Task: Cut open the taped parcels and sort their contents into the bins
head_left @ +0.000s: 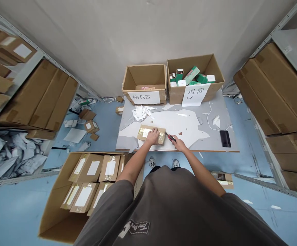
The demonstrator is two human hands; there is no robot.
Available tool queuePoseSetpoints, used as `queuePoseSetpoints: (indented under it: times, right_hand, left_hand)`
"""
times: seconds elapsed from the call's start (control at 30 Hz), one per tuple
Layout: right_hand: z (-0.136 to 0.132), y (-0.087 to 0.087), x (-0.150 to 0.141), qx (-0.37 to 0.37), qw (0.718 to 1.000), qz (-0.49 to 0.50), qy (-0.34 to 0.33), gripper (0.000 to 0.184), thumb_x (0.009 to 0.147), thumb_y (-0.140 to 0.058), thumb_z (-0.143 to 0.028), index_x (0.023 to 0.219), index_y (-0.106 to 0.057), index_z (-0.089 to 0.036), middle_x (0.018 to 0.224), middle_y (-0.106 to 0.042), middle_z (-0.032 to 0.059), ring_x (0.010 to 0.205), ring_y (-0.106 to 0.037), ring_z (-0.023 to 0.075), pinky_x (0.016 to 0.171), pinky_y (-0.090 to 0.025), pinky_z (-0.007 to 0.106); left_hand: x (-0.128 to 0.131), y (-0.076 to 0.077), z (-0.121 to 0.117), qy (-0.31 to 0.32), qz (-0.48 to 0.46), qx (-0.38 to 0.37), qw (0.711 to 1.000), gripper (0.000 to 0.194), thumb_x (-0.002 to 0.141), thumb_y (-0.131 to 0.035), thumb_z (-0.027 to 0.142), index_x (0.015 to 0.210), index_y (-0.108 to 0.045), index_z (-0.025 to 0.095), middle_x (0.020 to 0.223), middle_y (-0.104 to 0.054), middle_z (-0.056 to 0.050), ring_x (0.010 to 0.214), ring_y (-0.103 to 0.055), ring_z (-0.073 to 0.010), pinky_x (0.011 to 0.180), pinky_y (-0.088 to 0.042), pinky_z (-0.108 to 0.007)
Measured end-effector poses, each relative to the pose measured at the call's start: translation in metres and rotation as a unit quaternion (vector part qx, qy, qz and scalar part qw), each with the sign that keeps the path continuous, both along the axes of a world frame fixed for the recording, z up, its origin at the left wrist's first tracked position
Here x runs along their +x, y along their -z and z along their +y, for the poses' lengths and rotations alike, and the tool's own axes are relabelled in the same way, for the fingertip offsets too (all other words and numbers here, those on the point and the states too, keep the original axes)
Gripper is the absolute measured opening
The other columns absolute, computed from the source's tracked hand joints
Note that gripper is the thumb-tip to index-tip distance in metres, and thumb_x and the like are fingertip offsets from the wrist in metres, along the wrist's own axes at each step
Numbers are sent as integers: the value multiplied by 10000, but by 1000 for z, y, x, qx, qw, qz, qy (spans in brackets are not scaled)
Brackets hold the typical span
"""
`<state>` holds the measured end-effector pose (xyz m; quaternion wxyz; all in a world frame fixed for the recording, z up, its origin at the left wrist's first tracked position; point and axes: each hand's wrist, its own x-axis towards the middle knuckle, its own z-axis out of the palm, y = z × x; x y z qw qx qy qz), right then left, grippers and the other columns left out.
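A small taped cardboard box (pixel 141 131) with a white label lies near the front edge of the table. My left hand (pixel 152 136) is on top of it, its fingers bent over the box and holding it down. In my right hand (pixel 179 145) is a red and black utility knife (pixel 171 137), gripped by the handle. Its tip points left and meets the right end of the box; whether the blade is in the tape is too small to tell.
Two open cartons with paper signs stand at the back, the left carton (pixel 143 77) and the right carton (pixel 175 99) of green-white boxes. Crumpled white strips (pixel 141 112) and a phone (pixel 225 138) lie on the table (pixel 215 116). A large carton (pixel 52 205) of parcels stands lower left; shelves flank both sides.
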<state>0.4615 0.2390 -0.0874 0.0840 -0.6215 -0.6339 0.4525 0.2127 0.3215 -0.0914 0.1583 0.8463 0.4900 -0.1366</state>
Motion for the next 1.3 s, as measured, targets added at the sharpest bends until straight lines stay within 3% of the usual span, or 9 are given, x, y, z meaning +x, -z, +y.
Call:
queuePoseSetpoints:
  times: [0.1, 0.2, 0.47, 0.63, 0.8, 1.07, 1.2, 1.3]
  right_hand:
    - [12, 5, -3, -23, 999, 8, -24, 516, 1077, -406, -242, 1590, -454, -285, 1005, -767, -17, 672, -683, 136, 813, -532, 247]
    - [20, 9, -4, -17, 999, -5, -39, 511, 1067, -438, -227, 1571, -505, -284, 986, -765, -18, 669, -674, 136, 794, -524, 241]
    - [40, 4, -1, 36, 993, -46, -100, 475, 1045, -481, -199, 1497, -614, -256, 1320, -753, 48, 1082, -698, 200, 928, -500, 263]
    - [38, 0, -3, 2, 995, -62, -83, 461, 1028, -536, -241, 1479, -630, -248, 1036, -785, 36, 821, -700, 178, 817, -518, 248]
    - [32, 7, -4, -86, 995, 34, -34, 498, 1040, -446, -232, 1525, -560, -243, 832, -698, -39, 547, -578, 116, 632, -513, 206]
    - [16, 24, -6, -163, 969, 175, 58, 453, 1002, -496, -218, 1444, -596, -227, 673, -593, -81, 439, -487, 106, 464, -407, 194]
    - [0, 38, -6, -183, 952, 233, 77, 420, 964, -613, -304, 1378, -617, -231, 639, -602, -77, 410, -489, 114, 421, -384, 209]
    - [-10, 46, 5, -186, 940, 273, 87, 456, 935, -673, -369, 1365, -607, -230, 638, -626, -73, 413, -508, 124, 422, -408, 224]
  left_hand:
    - [0, -1, -3, -16, -19, -12, 1000, 819, 645, -892, 261, 1372, -517, 223, 1562, -405, -186, 1493, -356, -375, 1108, -519, -468]
    - [-2, 0, -4, -27, -23, 0, 999, 771, 664, -874, 265, 1347, -518, 247, 1539, -435, -166, 1487, -373, -360, 1096, -545, -453]
    - [-6, 0, -8, -19, -51, 11, 998, 760, 665, -886, 272, 1338, -533, 243, 1527, -448, -165, 1498, -365, -369, 1169, -501, -483]
    - [-6, -5, -9, -22, -45, 2, 999, 763, 688, -870, 273, 1365, -520, 251, 1547, -437, -150, 1523, -344, -360, 1174, -493, -474]
    - [-8, -4, -9, -21, -33, 4, 999, 792, 672, -887, 300, 1361, -497, 264, 1545, -446, -146, 1534, -340, -360, 1151, -507, -464]
    - [-11, 6, -5, -27, -57, 11, 998, 745, 664, -897, 256, 1305, -518, 236, 1493, -470, -163, 1481, -403, -352, 1113, -536, -451]
    - [-12, 13, -6, -34, -81, 17, 996, 762, 637, -925, 216, 1292, -537, 237, 1528, -462, -163, 1509, -394, -359, 1182, -485, -474]
    - [-16, 18, -8, -52, -114, 3, 992, 845, 633, -977, 293, 1355, -545, 220, 1585, -441, -170, 1554, -353, -375, 1241, -423, -478]
